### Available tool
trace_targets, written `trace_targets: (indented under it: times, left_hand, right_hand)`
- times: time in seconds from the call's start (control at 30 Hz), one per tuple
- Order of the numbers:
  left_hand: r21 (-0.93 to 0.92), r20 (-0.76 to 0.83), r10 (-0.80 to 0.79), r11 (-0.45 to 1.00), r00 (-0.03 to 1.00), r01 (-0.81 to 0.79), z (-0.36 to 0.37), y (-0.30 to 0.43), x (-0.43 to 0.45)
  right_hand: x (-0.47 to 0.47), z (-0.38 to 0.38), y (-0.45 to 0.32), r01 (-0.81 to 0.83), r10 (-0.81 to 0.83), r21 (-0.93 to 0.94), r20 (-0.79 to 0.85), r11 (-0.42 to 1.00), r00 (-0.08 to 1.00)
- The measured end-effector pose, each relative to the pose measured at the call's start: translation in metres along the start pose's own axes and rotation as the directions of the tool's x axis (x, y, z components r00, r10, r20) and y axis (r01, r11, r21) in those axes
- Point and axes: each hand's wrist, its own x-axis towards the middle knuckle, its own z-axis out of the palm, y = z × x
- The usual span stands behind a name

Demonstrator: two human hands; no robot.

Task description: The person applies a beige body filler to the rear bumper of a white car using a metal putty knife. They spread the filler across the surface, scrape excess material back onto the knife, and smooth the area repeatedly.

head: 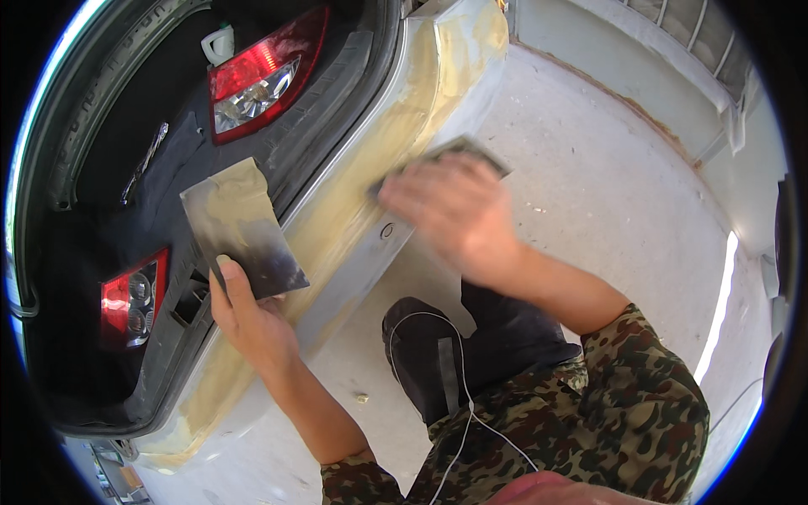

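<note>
My left hand [255, 325] grips a thin, flat filler board [243, 230] by its lower end, the thumb lying on top. Beige body filler coats the board's upper half; the lower half is dark and smeared. Blurred by motion, my right hand [464, 218] is closed around a flat, dark spreader [485, 154] at the bumper's outer side. Whether the spreader's edge touches the bumper is hard to tell. The car's rear bumper [344, 196] runs diagonally below both hands, pale grey with yellowish filler along its upper ledge. A small round sensor or hole [387, 231] sits in its face.
In the open boot lie two loose tail lights [265, 82] [136, 300] and a white plastic bottle [219, 46]. A white cable [464, 353] hangs before my body. Bits of debris [362, 398] lie on the pale floor [581, 183]. A grey panel [625, 82] stands at the upper right.
</note>
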Motion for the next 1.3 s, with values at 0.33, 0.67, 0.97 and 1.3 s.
trace_targets:
  times: [0.33, 0.67, 0.97, 1.3]
  left_hand:
    - [-0.028, 0.024, 0.004, 1.000, 1.000, -0.003, -0.004, -0.003, 0.001]
    - [-0.007, 0.031, 0.010, 1.000, 0.999, -0.009, -0.006, -0.003, 0.000]
    - [0.015, 0.019, 0.001, 1.000, 1.000, -0.002, -0.002, 0.002, -0.002]
    - [-0.038, -0.043, -0.007, 0.999, 0.999, 0.005, -0.016, -0.010, -0.001]
  right_hand:
    - [0.012, -0.002, 0.058, -0.002, 0.019, -0.096, 0.168, 0.995, 0.986]
    - [0.030, -0.007, 0.110, -0.009, 0.028, -0.267, 0.068, 0.964, 0.997]
    - [-0.003, 0.011, 0.070, 0.051, -0.050, 0.016, -0.072, 0.999, 0.996]
    - [0.003, 0.006, 0.100, 0.030, -0.031, -0.005, -0.033, 1.000, 0.999]
